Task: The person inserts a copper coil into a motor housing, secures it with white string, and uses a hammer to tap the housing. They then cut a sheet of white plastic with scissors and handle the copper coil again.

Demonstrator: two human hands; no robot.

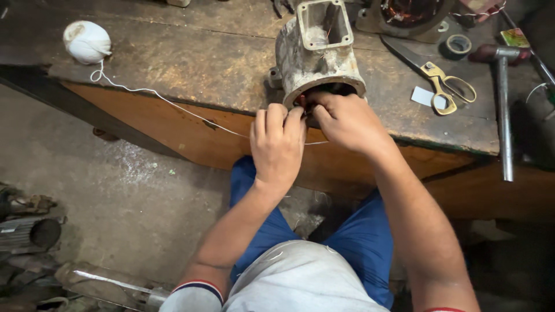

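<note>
A worn grey metal motor housing [317, 55] lies on the wooden workbench [191, 63], its round open end facing me at the bench's front edge. My left hand [277, 144] is closed in a fist just below that opening and pinches a thin white string [173, 104]. The string runs left across the bench to a white ball of string [87, 41]. My right hand [347, 121] has its fingers curled at the opening's rim, touching the windings inside. What the fingertips hold is hidden.
Gold-handled scissors [442, 84], a roll of tape [458, 45], a small white card [425, 96] and a hammer [504, 104] lie on the bench's right side. Another motor part with copper windings [410, 14] sits behind. Scrap metal parts [29, 231] lie on the floor at left.
</note>
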